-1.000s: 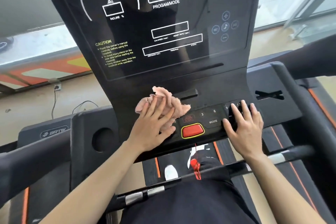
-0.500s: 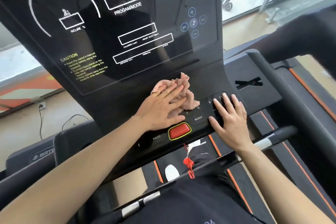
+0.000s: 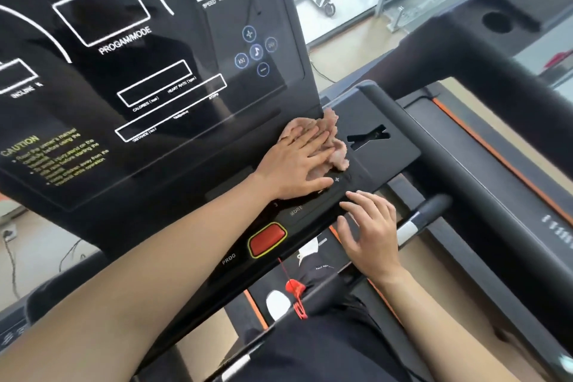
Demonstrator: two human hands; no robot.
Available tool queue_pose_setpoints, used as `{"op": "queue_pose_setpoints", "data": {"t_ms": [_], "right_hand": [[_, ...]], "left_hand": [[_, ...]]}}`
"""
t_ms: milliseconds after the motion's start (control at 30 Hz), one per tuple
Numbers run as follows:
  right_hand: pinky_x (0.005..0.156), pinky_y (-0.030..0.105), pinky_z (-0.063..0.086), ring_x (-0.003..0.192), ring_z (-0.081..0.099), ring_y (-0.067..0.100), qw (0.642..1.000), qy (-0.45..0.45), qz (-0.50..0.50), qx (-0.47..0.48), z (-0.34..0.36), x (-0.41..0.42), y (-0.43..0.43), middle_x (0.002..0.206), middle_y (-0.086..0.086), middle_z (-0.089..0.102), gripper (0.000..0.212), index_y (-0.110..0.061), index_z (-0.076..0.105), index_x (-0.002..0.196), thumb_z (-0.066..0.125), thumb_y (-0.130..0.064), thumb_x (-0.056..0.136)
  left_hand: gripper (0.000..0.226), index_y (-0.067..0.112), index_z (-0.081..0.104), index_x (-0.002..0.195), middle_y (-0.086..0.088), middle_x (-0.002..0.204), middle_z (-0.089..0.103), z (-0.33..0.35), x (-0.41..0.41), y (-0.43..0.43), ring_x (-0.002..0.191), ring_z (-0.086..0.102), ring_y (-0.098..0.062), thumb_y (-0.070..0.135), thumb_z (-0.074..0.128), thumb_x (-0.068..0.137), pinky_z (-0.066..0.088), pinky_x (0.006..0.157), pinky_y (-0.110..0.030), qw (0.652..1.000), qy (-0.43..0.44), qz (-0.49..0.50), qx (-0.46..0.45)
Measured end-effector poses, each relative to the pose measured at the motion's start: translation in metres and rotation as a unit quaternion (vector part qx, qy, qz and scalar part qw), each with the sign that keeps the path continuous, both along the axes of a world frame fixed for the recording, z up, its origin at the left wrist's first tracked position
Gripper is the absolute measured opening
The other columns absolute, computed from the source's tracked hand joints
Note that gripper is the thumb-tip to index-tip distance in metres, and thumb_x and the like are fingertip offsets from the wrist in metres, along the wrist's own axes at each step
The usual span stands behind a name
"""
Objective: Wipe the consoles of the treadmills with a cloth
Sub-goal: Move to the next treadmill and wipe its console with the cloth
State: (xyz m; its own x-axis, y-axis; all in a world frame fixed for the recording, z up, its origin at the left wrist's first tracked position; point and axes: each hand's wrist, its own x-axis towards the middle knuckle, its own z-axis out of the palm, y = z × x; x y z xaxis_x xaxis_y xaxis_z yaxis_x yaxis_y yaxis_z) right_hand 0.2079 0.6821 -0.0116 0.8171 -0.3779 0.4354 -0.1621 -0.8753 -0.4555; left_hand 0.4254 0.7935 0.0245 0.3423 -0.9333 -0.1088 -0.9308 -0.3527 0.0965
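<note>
The black treadmill console [image 3: 139,77] fills the upper left, with white display outlines and yellow caution text. Below it runs the button strip with a red stop button [image 3: 267,239]. A crumpled pink cloth [image 3: 333,146] lies at the right end of the console's lower panel. My left hand [image 3: 294,164] presses flat on the cloth, fingers spread and pointing right. My right hand [image 3: 370,232] hovers at the front edge of the button strip, fingers apart, holding nothing.
A black side tray with a slot [image 3: 369,136] adjoins the console on the right. A handrail [image 3: 428,211] with a silver sensor runs below my right hand. A red safety clip [image 3: 296,291] hangs under the stop button. A second treadmill [image 3: 511,15] stands at the right.
My left hand has slid the cloth rightwards along the lower console panel, past the stop button to its right end. My right hand has drawn back off the buttons to the front edge.
</note>
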Motion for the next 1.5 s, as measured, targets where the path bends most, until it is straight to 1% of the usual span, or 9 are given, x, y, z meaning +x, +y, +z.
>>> {"op": "queue_pose_setpoints", "data": {"t_ms": [133,233,400,500,667,900,1133,1300,1500], "right_hand": [[0.094,0.041,0.046,0.095,0.068,0.026,0.996,-0.063,-0.068,-0.016,0.007,0.008,-0.013,0.099,0.003,0.076,0.017,-0.009,0.076,0.089,0.063,-0.018,0.084],[0.092,0.038,0.045,0.084,0.067,0.027,0.993,-0.076,-0.085,-0.017,0.014,0.020,-0.022,0.087,0.003,0.075,0.014,-0.009,0.074,0.083,0.061,-0.015,0.082],[0.104,0.039,0.042,0.117,0.062,0.028,0.998,-0.017,0.060,0.007,0.029,0.059,-0.033,0.121,0.003,0.071,0.026,-0.012,0.074,0.108,0.065,-0.023,0.086],[0.122,0.041,0.023,0.151,0.032,0.029,0.982,0.106,0.147,-0.060,0.035,0.091,-0.042,0.160,0.005,0.042,0.052,-0.025,0.056,0.143,0.056,-0.043,0.095],[0.129,0.046,0.007,0.159,-0.002,0.025,0.935,0.301,0.163,-0.096,0.017,0.100,-0.059,0.171,-0.002,0.010,0.074,-0.034,0.020,0.161,0.023,-0.069,0.096],[0.128,0.048,-0.004,0.158,-0.014,0.026,0.947,0.309,0.071,-0.044,0.007,0.050,-0.037,0.172,0.004,-0.002,0.080,-0.028,0.012,0.163,0.021,-0.071,0.095],[0.126,0.053,-0.007,0.158,-0.012,0.030,0.946,0.290,0.107,-0.095,0.006,0.044,0.006,0.172,0.004,0.009,0.080,-0.031,0.017,0.162,0.025,-0.074,0.095],[0.127,0.054,-0.004,0.158,-0.010,0.030,0.949,0.268,0.136,-0.093,0.004,0.041,0.029,0.171,0.001,0.011,0.080,-0.032,0.019,0.162,0.027,-0.074,0.095],[0.127,0.054,-0.002,0.158,-0.006,0.031,0.949,0.257,0.153,-0.103,0.001,0.038,0.042,0.171,0.001,0.014,0.080,-0.031,0.020,0.161,0.031,-0.072,0.094]], "left_hand": [[0.082,0.032,0.019,0.163,0.001,0.174,0.011,-0.004,-0.007,-0.025,0.162,0.000,-0.026,0.073,0.017,0.092,-0.003,0.131,-0.046,0.999,0.024,-0.025,0.007],[0.066,0.025,0.042,0.156,-0.004,0.167,0.034,-0.006,-0.019,-0.018,0.158,0.022,-0.034,0.055,0.046,0.098,0.013,0.130,-0.052,0.991,0.046,-0.037,-0.123],[0.052,0.015,0.064,0.137,-0.003,0.143,0.063,-0.003,-0.063,0.053,0.136,0.055,-0.028,0.038,0.066,0.090,0.044,0.111,-0.046,0.957,0.029,0.137,-0.254],[0.060,0.017,0.062,0.140,-0.003,0.144,0.062,-0.003,-0.092,0.086,0.136,0.054,-0.026,0.046,0.065,0.088,0.043,0.111,-0.044,0.949,0.028,0.236,-0.208],[0.089,0.014,0.048,0.151,-0.006,0.157,0.049,-0.011,-0.112,0.109,0.146,0.041,-0.029,0.068,0.057,0.080,0.036,0.118,-0.048,0.940,0.014,0.327,-0.099],[0.091,0.012,0.051,0.148,-0.003,0.158,0.048,-0.018,-0.111,0.117,0.149,0.040,-0.024,0.074,0.055,0.082,0.031,0.121,-0.044,0.940,0.008,0.327,-0.100],[0.079,0.016,0.056,0.145,0.001,0.155,0.052,-0.011,-0.104,0.136,0.149,0.041,-0.019,0.064,0.065,0.083,0.038,0.119,-0.045,0.936,0.083,0.300,-0.162],[0.073,0.017,0.061,0.141,0.002,0.145,0.060,-0.004,-0.123,0.187,0.141,0.050,-0.022,0.056,0.071,0.080,0.043,0.111,-0.044,0.906,0.056,0.351,-0.231],[0.105,0.014,0.047,0.151,-0.008,0.158,0.044,-0.011,-0.170,0.260,0.146,0.038,-0.035,0.074,0.065,0.067,0.034,0.116,-0.054,0.838,-0.004,0.523,-0.157]]}}
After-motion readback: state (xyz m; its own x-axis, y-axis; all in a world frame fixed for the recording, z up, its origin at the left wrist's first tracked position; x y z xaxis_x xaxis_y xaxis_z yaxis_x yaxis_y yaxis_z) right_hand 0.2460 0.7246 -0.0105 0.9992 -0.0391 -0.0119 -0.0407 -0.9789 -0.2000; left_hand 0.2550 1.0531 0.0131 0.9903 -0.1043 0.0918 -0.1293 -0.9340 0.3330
